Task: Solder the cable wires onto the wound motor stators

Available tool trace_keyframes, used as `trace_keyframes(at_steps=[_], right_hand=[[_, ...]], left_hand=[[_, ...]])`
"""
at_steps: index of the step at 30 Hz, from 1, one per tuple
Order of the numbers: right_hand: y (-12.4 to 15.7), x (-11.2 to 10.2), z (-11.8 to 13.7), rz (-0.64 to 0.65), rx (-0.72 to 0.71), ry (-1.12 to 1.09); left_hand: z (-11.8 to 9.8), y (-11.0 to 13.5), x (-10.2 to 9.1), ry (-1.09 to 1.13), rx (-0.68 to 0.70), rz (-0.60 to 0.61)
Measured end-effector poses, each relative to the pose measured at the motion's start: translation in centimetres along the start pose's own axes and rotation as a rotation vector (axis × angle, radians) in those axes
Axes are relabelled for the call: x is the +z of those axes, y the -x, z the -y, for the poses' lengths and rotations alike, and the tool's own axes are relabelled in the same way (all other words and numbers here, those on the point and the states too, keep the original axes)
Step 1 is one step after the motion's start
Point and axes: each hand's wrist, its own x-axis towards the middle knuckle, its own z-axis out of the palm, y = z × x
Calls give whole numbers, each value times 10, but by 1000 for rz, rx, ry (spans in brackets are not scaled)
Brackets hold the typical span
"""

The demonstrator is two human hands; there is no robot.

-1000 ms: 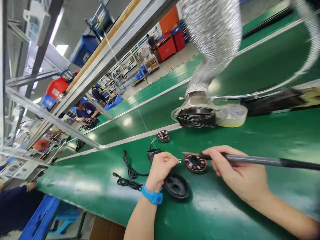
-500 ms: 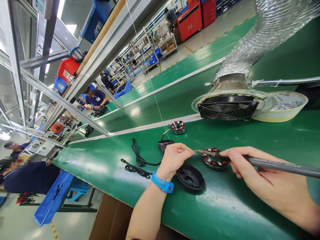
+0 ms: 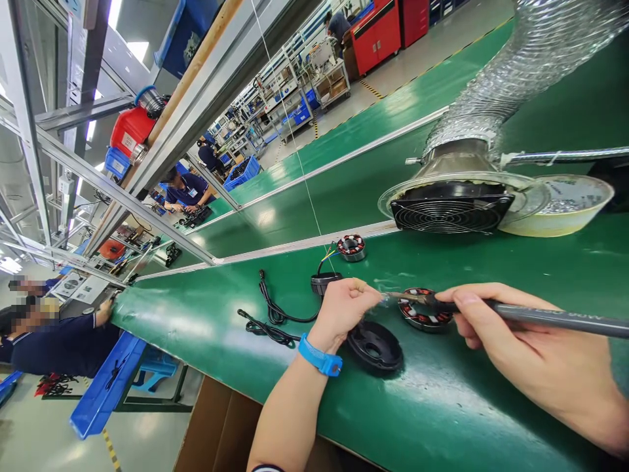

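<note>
My right hand (image 3: 511,347) grips a soldering iron (image 3: 545,316) from the right, its tip pointing left. That tip meets my left fingertips, where a faint wisp of smoke shows. With thumb and finger, my left hand (image 3: 346,308) pinches thin wire ends, mostly hidden by the fingers. A thin pale strand (image 3: 308,187) runs down from above to behind this hand. Under the iron's tip lies a motor stator (image 3: 425,321) with copper windings. Below my left hand is a round black housing (image 3: 376,347). Just beyond it stands a smaller black cap (image 3: 325,283) with coloured leads.
Another stator (image 3: 351,247) sits at the back of the green bench (image 3: 472,406). Coiled black cables (image 3: 270,334) lie to the left. A fume fan (image 3: 452,213) with a foil duct stands beside a shallow bowl (image 3: 565,216). Co-workers (image 3: 187,190) sit at other benches.
Smoke now rises at the iron's tip. Both hands keep nearly the same place; the right has shifted very slightly. A co-worker at far left has reached an arm toward the bench.
</note>
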Motion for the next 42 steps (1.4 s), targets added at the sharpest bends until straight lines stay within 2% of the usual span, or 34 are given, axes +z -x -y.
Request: trace_keyframes(at_steps=[7, 18, 26, 36, 42], right_hand=[[-1, 0, 4, 1, 36, -33], [1, 1, 3, -100, -4, -58], [2, 2, 5, -78, 11, -23], [3, 3, -4, -90, -80, 51], [3, 3, -3, -77, -63, 104]], left_hand=[[-3, 1, 1, 10, -15, -13], [1, -1, 0, 22, 23, 7], [2, -3, 0, 15, 18, 9], [3, -3, 0, 36, 18, 13], [2, -3, 1, 39, 12, 15]])
